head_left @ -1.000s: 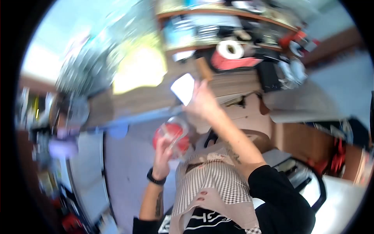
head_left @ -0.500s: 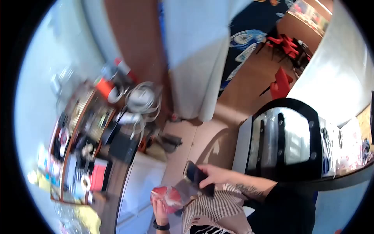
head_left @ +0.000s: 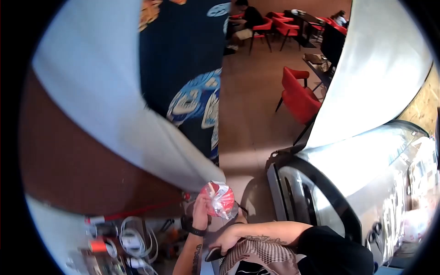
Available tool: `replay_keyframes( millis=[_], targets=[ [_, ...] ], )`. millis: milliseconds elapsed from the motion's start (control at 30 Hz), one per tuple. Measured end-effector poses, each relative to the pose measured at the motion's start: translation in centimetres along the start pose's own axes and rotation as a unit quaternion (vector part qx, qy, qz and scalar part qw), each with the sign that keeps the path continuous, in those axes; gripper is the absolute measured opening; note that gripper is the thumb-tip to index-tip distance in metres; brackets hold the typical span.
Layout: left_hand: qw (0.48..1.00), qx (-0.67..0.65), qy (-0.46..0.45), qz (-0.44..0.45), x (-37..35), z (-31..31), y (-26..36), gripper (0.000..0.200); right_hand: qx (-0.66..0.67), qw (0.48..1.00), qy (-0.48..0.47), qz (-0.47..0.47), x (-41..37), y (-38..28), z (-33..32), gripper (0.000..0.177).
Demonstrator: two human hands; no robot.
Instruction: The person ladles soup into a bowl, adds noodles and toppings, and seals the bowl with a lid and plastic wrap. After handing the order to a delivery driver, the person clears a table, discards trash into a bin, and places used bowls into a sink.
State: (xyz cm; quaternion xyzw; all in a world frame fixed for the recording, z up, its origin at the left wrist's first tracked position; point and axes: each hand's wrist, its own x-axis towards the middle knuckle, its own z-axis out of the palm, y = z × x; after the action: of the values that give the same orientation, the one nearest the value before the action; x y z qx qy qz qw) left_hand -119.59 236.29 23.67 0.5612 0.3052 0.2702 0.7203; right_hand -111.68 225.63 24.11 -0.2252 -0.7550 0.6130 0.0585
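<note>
My left hand (head_left: 200, 213), with a dark band at the wrist, is closed on a red-and-white plastic-wrapped package (head_left: 219, 200), held up in front of me. The clear film shines and bunches over the red; what is inside I cannot make out. Lower down, close to my checked apron (head_left: 256, 252), my right hand (head_left: 226, 238) is wrapped around a dark smartphone (head_left: 213, 254). Most of the phone is hidden by the fingers, and one rounded end sticks out below them.
A pale curtain (head_left: 169, 142) hangs ahead on the left, another (head_left: 362, 78) on the right. Between them, a brown floor (head_left: 247, 105) leads to red chairs (head_left: 295, 94) and a seated person (head_left: 251, 18). A glass-fronted case (head_left: 316, 197) stands at right; coiled white cables (head_left: 137, 240) lie lower left.
My view has swung left-to-right toward the opening between the curtains, and the shelf has slid to the lower left. The package is raised higher; the phone is lower, nearer my body.
</note>
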Motion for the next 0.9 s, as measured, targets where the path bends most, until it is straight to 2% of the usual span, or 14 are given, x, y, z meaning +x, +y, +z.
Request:
replay_keyframes(
  millis=[133,167,267,333,400,433,533,567,600,667,767,833,867,900],
  targets=[
    [0.995,-0.011,-0.093,-0.033,17.0,4.1,1.2,0.035,0.154,0.974,0.14,0.092,-6.9,6.1,-11.3,0.071],
    [0.993,-0.045,-0.094,-0.055,21.0,5.2,1.6,0.036,0.139,0.974,0.174,0.028,-8.4,7.2,-14.3,0.062],
    [0.983,-0.128,-0.105,-0.077,33.0,7.3,1.6,0.037,0.293,0.923,0.11,0.223,-16.3,3.2,-25.0,0.055],
    [0.986,-0.074,-0.145,-0.035,40.0,8.4,2.8,0.039,0.21,0.948,0.201,0.128,-19.8,6.4,-27.9,0.055],
    [0.981,-0.14,-0.127,-0.049,45.6,9.3,4.0,0.038,0.107,0.945,0.309,0.006,-21.5,10.9,-29.3,0.055],
    [0.978,-0.164,-0.125,-0.039,47.9,9.5,4.6,0.035,0.194,0.93,0.308,-0.058,-22.3,13.0,-30.5,0.055],
    [0.979,-0.183,-0.09,-0.015,56.6,9.9,6.1,0.035,0.166,0.931,0.286,0.153,-27.1,15.0,-39.8,0.051],
    [0.984,-0.163,-0.076,0.0,59.1,10.0,6.6,0.037,0.06,0.93,0.318,0.172,-28.5,16.0,-42.9,0.049],
    [0.988,-0.142,-0.059,0.013,61.5,10.1,7.2,0.04,0.121,0.908,0.395,0.064,-29.4,19.4,-44.1,0.046],
    [0.988,-0.143,-0.05,0.02,65.6,10.7,9.5,0.039,0.264,0.885,0.374,-0.078,-33.7,20.3,-50.0,0.046],
    [0.988,-0.148,0.027,0.023,73.5,9.7,10.6,0.042,0.06,0.963,0.26,-0.042,-37.1,30.3,-58.9,0.046],
    [0.989,-0.129,0.062,0.038,79.0,7.7,11.5,0.043,0.136,0.964,0.188,0.13,-38.8,32.2,-65.6,0.046],
    [0.988,-0.121,0.079,0.049,76.0,8.9,12.4,0.043,0.159,0.95,0.152,0.22,-40.2,30.4,-63.7,0.047],
    [0.988,-0.103,0.101,0.06,74.5,10.5,14.1,0.044,0.125,0.963,0.127,0.201,-41.3,30.8,-63.2,0.048]
  ],
)
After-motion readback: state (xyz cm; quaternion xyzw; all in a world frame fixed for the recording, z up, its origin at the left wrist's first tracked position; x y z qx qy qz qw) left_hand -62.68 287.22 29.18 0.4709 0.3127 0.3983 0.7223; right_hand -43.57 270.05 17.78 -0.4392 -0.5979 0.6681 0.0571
